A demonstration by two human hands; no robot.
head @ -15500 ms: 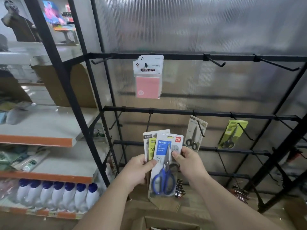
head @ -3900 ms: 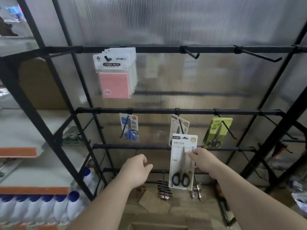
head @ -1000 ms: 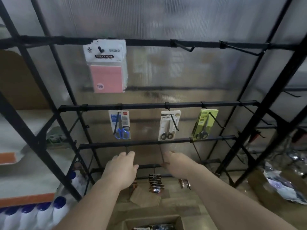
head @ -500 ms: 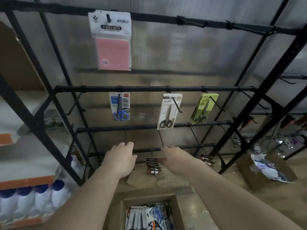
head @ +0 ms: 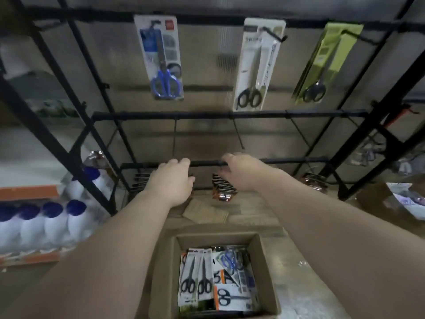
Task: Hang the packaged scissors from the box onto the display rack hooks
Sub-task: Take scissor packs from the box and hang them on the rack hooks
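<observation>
Three scissor packs hang from the black rack's hooks: a blue-handled pack [head: 162,58] on the left, a white pack with black handles [head: 256,65] in the middle, a green pack [head: 322,65] on the right. Below me an open cardboard box [head: 165,272] holds several more packaged scissors [head: 218,279]. My left hand [head: 171,181] and my right hand [head: 243,170] reach forward over the box at the level of the low rack bar [head: 294,160]. Both hold nothing, fingers loosely bent.
White bottles with blue caps [head: 46,222] line a low shelf on the left. Small packs [head: 224,188] hang low on the rack behind my hands. A second cardboard box [head: 395,203] with bagged goods stands on the floor at the right.
The view has tilted down, so the box is now in full view and the sticky notes are out of frame. Both empty hands stay stretched out in front of the low bar.
</observation>
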